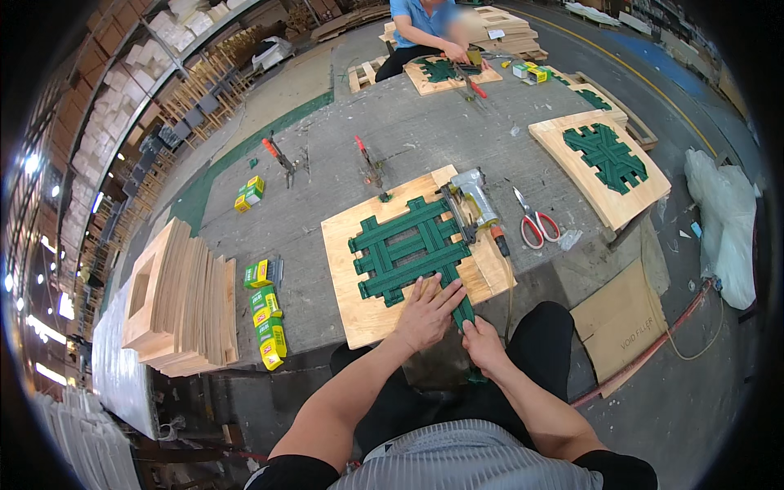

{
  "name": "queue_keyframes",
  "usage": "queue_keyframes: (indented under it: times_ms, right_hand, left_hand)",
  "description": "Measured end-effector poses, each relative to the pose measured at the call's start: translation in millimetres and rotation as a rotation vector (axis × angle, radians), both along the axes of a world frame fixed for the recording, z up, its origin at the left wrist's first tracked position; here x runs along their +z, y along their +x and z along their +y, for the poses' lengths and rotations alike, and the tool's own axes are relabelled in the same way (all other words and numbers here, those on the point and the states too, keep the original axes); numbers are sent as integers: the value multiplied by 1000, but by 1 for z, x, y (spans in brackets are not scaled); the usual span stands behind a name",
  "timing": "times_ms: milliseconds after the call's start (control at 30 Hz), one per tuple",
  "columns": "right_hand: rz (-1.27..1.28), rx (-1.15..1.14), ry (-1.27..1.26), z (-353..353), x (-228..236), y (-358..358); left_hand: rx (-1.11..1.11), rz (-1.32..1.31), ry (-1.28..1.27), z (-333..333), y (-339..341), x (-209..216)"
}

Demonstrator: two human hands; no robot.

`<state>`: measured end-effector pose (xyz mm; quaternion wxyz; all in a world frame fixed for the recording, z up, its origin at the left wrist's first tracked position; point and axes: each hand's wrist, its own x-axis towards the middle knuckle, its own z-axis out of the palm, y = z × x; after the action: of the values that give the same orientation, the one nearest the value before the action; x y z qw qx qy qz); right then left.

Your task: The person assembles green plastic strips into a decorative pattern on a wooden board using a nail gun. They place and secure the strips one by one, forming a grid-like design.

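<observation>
Green webbing straps (pixel 408 242) are woven in a lattice over the opening of a pale wooden board (pixel 347 314) in front of me. My left hand (pixel 428 312) lies flat with its fingers spread, pressing on the board and a strap near its front edge. Pinched in my right hand (pixel 485 347) is the green webbing strap (pixel 463 309) that runs off the board's near edge toward me. A grey pneumatic staple gun (pixel 474 200) rests on the board's far right corner, its hose (pixel 510 306) hanging down. Scissors (pixel 539 229) with red-and-white handles lie right of the board.
Stacked wooden frames (pixel 175 298) and several yellow-green staple boxes (pixel 265 306) stand at left. Pliers-like tools (pixel 279 158) lie farther back. Webbed boards (pixel 608 163) sit at right. A co-worker (pixel 425 28) handles another board across the table. Cardboard (pixel 625 327) lies on the floor.
</observation>
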<state>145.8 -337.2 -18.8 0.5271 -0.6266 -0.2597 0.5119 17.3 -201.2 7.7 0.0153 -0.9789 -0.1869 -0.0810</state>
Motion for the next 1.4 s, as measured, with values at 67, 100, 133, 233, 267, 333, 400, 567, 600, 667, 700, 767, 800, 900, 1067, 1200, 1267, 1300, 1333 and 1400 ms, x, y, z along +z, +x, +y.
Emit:
queue_keyframes:
  times_ms: [67, 100, 133, 233, 267, 333, 400, 567, 600, 667, 700, 767, 800, 900, 1067, 1200, 1267, 1300, 1333, 1400]
  right_hand:
    - [14, 5, 18, -2, 2, 1]
    - [21, 3, -6, -4, 4, 2]
    - [29, 2, -28, -5, 6, 3]
    - [53, -1, -64, -10, 15, 3]
    - [60, -3, -71, -11, 18, 3]
    - [63, 1, -73, -12, 22, 4]
    - [51, 3, -71, -14, 23, 4]
    - [-8, 9, -43, -17, 16, 4]
    - [-12, 11, -43, -18, 14, 5]
    - [-21, 17, -44, -18, 12, 6]
    - [-33, 19, -45, -18, 11, 6]
    - [-56, 26, -46, -18, 11, 6]
    - [-51, 27, -48, -18, 11, 5]
    - [-45, 24, -45, -18, 6, 5]
    - [-39, 13, -56, -21, 0, 6]
    - [-23, 18, -80, -20, -1, 7]
    - [-18, 32, -84, -22, -2, 8]
    - [-28, 34, -94, -21, -2, 8]
    - [-39, 34, -106, -21, -5, 8]
    - [-92, 47, -132, -19, -9, 8]
  left_hand:
    - [-7, 1, 14, 0, 1, -1]
    - [-12, -2, 16, 0, 1, -1]
    - [-16, -3, 19, 0, 1, -1]
    - [-14, 25, 15, 0, 1, -1]
    - [-15, 20, 20, 0, 1, -1]
    - [-19, 10, 32, -1, 1, -1]
    - [-22, 11, 34, -1, 1, 0]
    - [-36, -4, 50, 0, 2, -2]
    - [-37, 5, 44, 0, 2, -2]
    - [-36, 14, 33, 1, 2, -2]
    - [-36, 14, 28, 1, 2, -2]
    - [-35, 14, 23, 0, 1, -3]
    - [-36, 12, 22, 0, 0, -3]
    - [-43, 16, 34, 1, 0, -3]
    - [-45, -1, 24, 1, 0, -4]
    - [-52, -20, -1, 3, -1, -4]
    - [-51, -26, -13, 4, -2, -5]
    - [-48, -22, -13, 5, -3, -5]
    - [-47, -20, -16, 5, -3, -5]
    - [-44, -21, -30, 6, -3, -5]
